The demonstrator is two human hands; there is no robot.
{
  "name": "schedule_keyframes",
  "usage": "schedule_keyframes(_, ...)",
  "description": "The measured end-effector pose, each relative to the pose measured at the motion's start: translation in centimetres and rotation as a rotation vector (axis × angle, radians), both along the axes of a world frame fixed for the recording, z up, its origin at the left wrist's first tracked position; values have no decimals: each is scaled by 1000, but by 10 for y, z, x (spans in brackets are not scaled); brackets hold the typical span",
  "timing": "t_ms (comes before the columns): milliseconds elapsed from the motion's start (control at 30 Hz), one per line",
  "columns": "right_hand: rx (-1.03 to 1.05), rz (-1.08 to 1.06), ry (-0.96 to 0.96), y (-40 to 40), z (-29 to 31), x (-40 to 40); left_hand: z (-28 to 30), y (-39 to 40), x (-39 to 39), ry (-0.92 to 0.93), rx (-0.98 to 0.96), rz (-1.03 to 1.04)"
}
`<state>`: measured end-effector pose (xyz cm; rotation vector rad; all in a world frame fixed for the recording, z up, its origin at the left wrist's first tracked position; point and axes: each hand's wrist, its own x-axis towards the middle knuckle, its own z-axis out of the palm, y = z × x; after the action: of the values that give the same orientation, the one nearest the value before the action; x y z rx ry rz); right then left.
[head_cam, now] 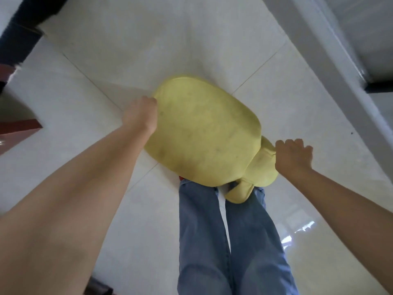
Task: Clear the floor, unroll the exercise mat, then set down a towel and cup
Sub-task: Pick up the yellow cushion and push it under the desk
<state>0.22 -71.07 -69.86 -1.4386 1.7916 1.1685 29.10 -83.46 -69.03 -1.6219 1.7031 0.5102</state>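
Two hands on one big yellow cushion, and it's up off the white tiled floor, hanging in front of the person's jeans. The left hand grips the far-left rim, fingers curled around the edge and out of sight behind it. The right hand pinches a smaller padded lobe at the near-right end, knuckles bunched, fingers closed on the fabric. Holding opposite ends makes sense: this thing is wide and floppy, and one hand alone would let it fold or drag. My read is we're in the floor-clearing step, with the cushion being carried out of the way so a mat can go down. No mat, towel or cup in view. As for the cushion itself: pale yellow, rounded corners, smudged with grey marks, soft enough to sag, with a second small flap dangling at the near end over the knees.
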Motion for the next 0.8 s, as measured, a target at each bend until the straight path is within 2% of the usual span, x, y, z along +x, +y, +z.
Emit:
schedule_keyframes(100, 23, -42, 11, 3, -5, 5, -8, -3, 4, 14, -16, -33)
schedule_keyframes(200, 24, -233, -28, 1, -8, 16, -10, -5, 11, 22, 0, -88)
schedule_keyframes(333, 69, -373, 6, 6, -12, 19, -13, -1, 13, 20, 66, 9)
schedule_keyframes(467, 9, -447, 55, 13, -20, 16, -14, 12, 17, 113, -11, 42)
schedule_keyframes(633, -30, -526, -200, 22, -6, 7, -12, 17, 27, 190, -91, 270)
schedule_keyframes(700, -32, -563, -260, 21, 3, 8, -11, 20, 31, 154, -53, 319)
schedule_keyframes(800, -4, -503, -303, 27, 21, 15, 5, 38, 43, 23, 12, 375)
